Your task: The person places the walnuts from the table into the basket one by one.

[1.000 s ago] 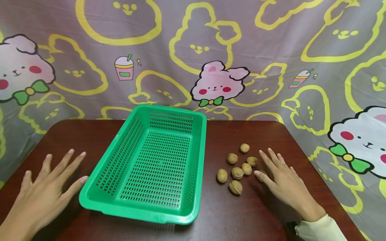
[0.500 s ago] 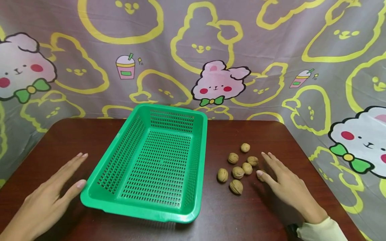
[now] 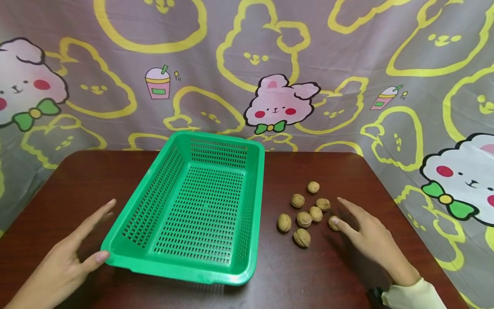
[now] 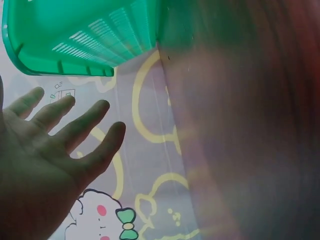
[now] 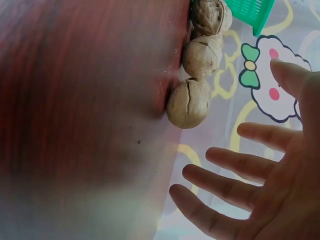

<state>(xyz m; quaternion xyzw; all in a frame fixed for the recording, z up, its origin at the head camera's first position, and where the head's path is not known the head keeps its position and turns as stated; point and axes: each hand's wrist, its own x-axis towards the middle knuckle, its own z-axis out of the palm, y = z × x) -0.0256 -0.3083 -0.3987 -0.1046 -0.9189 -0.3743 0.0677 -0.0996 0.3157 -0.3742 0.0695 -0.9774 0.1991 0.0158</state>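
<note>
A green plastic basket (image 3: 133,265) with slotted walls and floor stands on the table, holding nothing. My left hand (image 3: 63,262) is at its near left corner, thumb tip right at the rim and fingers stretched forward along its outer side. In the left wrist view the fingers of that hand (image 4: 55,135) are spread, with the basket (image 4: 35,50) beyond them. Several walnuts (image 3: 304,219) lie loose to the right of the basket. Beside the rightmost walnut (image 3: 333,223) is my right hand (image 3: 370,240), its thumb overlapping that nut in the head view; the fingers are extended and hold nothing.
The dark reddish-brown table (image 3: 301,274) has rounded far corners. Behind it and along its right side hangs a grey cloth (image 3: 216,68) printed with yellow outlines and rabbit faces.
My left hand has drawn its spread fingers together and turned, bringing its thumb to the basket's corner. My right hand has turned slightly, uncovering more of the rightmost walnut. Basket and walnuts stay put.
</note>
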